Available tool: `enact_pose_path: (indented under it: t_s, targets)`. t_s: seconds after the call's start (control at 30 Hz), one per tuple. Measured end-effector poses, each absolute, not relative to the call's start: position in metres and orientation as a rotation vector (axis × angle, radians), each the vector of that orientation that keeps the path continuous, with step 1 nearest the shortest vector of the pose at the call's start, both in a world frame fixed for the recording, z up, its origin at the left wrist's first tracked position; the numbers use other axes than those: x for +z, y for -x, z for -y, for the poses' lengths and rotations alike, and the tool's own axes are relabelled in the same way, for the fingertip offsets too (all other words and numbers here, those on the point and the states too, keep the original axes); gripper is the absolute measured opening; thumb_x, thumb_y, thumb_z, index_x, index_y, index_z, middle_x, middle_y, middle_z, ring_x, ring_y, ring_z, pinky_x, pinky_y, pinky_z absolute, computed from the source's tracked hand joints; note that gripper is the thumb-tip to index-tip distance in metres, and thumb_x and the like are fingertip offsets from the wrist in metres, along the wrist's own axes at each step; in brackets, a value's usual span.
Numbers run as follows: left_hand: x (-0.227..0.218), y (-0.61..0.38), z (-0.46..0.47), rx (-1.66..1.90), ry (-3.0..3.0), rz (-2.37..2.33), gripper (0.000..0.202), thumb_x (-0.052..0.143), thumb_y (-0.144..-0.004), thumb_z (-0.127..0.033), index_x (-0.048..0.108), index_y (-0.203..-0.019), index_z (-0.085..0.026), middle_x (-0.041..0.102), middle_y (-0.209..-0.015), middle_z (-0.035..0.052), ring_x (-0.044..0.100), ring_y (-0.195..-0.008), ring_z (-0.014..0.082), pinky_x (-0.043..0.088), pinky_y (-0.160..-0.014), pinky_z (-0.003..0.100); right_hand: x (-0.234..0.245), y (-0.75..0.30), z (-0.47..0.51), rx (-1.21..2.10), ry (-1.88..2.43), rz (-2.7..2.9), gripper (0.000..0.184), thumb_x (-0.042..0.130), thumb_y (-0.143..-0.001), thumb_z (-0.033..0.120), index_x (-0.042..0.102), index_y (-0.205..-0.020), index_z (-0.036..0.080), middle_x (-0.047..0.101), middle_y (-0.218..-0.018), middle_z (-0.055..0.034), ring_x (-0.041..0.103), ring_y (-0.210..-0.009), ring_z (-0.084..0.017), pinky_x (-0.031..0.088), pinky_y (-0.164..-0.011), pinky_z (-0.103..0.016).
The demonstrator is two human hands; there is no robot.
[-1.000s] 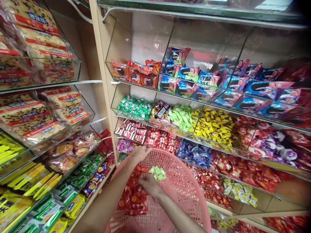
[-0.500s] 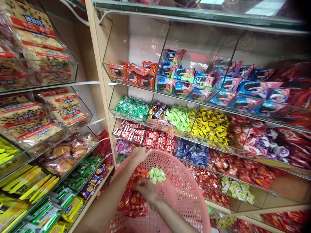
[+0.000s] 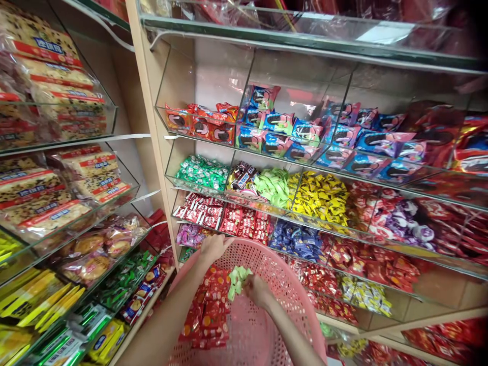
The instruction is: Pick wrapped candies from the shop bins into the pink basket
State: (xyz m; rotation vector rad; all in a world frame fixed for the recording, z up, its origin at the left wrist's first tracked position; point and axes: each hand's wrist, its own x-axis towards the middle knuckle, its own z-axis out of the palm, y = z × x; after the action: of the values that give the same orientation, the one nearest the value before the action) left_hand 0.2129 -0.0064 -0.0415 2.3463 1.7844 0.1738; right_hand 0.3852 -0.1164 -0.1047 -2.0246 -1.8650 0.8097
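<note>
The small light-green flat packets (image 3: 238, 279) lie in a loose cluster inside the round pink perforated plastic basket (image 3: 293, 297), toward its far side. Your right hand (image 3: 257, 291) is inside the basket too, at the cluster's right edge, with its fingers curled; whether they pinch a packet or only rest against one, you cannot tell from this view. Your left hand (image 3: 214, 249) is closed over the basket's far-left rim, most likely to steady it and leave your other hand free.

The shiny red packets with orange spots (image 3: 208, 310) fill the basket's left side, partly behind your left forearm. They overlap in rough rows, which probably keeps them together and apart from the green ones.

Just beyond the basket's far rim, you face dark-blue wrapped sweets (image 3: 297, 240); higher behind it are a heap of yellow wrapped sweets (image 3: 322, 201) and shiny green wrapped sweets (image 3: 202, 172). Clear upright panels (image 3: 247, 201) hold these heaps back, presumably so that each kind stays separate and visible. Left of the basket, flat clear-wrapped pastries with red bands (image 3: 53, 213) sit stacked on glass shelves, their labels facing out.
</note>
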Motion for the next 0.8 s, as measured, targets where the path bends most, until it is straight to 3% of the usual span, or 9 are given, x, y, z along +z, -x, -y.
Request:
enact_pose_path:
  t_s: [0.1,0.23,0.3,0.8]
  targets:
    - [-0.041,-0.215,0.007,0.166,-2.344,-1.778,0.066,0.015,-0.082,-0.063,0.063,-0.090,-0.018,0.066,-0.088,0.0131,0.061,-0.086,0.0265,0.043,-0.073,0.035,-0.116,-0.372,0.123,0.868,2.013,1.924,0.010,0.053,-0.063,0.010,0.061,-0.066,0.016,0.060,-0.059,-0.0010,0.054,-0.058,-0.014,0.033,-0.051,-0.020]
    - [-0.039,-0.216,0.009,0.166,-2.321,-1.788,0.068,0.015,-0.081,-0.064,0.063,-0.091,-0.017,0.066,-0.089,0.0139,0.061,-0.086,0.0269,0.043,-0.073,0.036,-0.128,-0.354,0.128,0.733,2.042,1.942,0.037,0.054,-0.066,0.018,0.054,-0.103,0.015,0.063,-0.084,-0.0073,0.057,-0.075,-0.020,0.037,-0.058,-0.024]
    - [-0.038,-0.216,0.009,0.167,-2.313,-1.786,0.068,0.015,-0.081,-0.064,0.063,-0.091,-0.017,0.066,-0.090,0.0145,0.061,-0.086,0.0272,0.042,-0.074,0.036,-0.133,-0.350,0.130,0.665,2.050,2.001,0.045,0.053,-0.067,0.020,0.049,-0.112,0.015,0.062,-0.089,-0.0082,0.057,-0.081,-0.021,0.038,-0.062,-0.025]
    - [-0.038,-0.214,0.010,0.195,-2.355,-1.771,0.065,0.017,-0.082,-0.062,0.064,-0.089,-0.017,0.067,-0.087,0.0132,0.061,-0.084,0.0271,0.043,-0.072,0.035,-0.130,-0.347,0.133,0.441,2.118,2.255,0.039,0.047,-0.073,0.019,0.048,-0.112,0.014,0.064,-0.090,-0.0093,0.060,-0.082,-0.022,0.040,-0.066,-0.027]
